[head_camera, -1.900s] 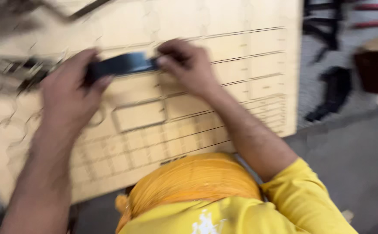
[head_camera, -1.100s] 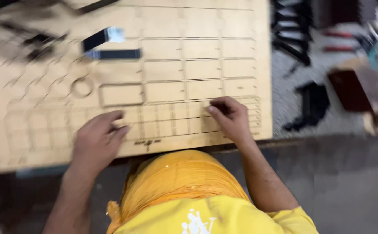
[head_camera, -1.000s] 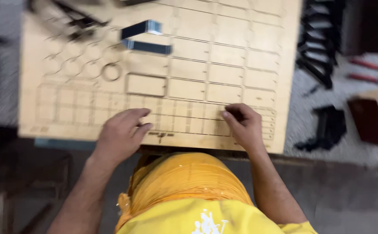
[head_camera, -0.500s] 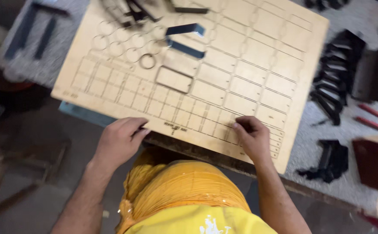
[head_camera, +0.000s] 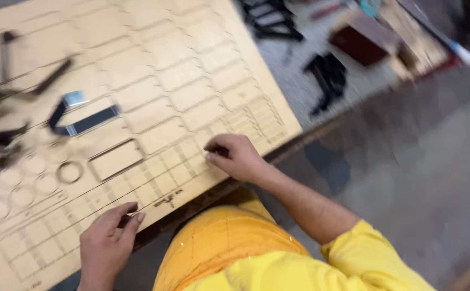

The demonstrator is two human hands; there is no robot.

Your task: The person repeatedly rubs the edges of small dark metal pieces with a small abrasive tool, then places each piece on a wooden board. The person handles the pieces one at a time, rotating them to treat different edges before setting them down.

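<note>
Grey, speckled worktop (head_camera: 305,91) runs across the upper right of the frame, with a dull grey floor (head_camera: 423,178) below it on the right. Most of the left and centre is taken up by a large, pale plywood board (head_camera: 192,70), lying flat and turned at a slant, its near edge running from the lower left up toward the middle right. Thin dark cut lines cover its face: rows of rounded rectangles across the upper part, a grid of small squares along the near edge, and circles toward the left.

The left hand (head_camera: 105,245) lies palm down at the bottom left, fingers extended and close together, their tips pressing on the board just inside its near edge; it grips nothing. The right hand (head_camera: 237,156), in the middle of the frame, is curled loosely, fingertips bent down onto the small squares near the board's lower right corner; whether it pinches anything there cannot be told.

On the board at the left lies a bent dark metal strip (head_camera: 81,119), with a metal ring (head_camera: 69,172) below it and further dark strips (head_camera: 30,86) toward the upper left edge. Black pieces (head_camera: 326,78) lie on the worktop at the upper right, beside a dark red box (head_camera: 361,40). A yellow shirt (head_camera: 278,258) and orange cloth fill the bottom centre.
</note>
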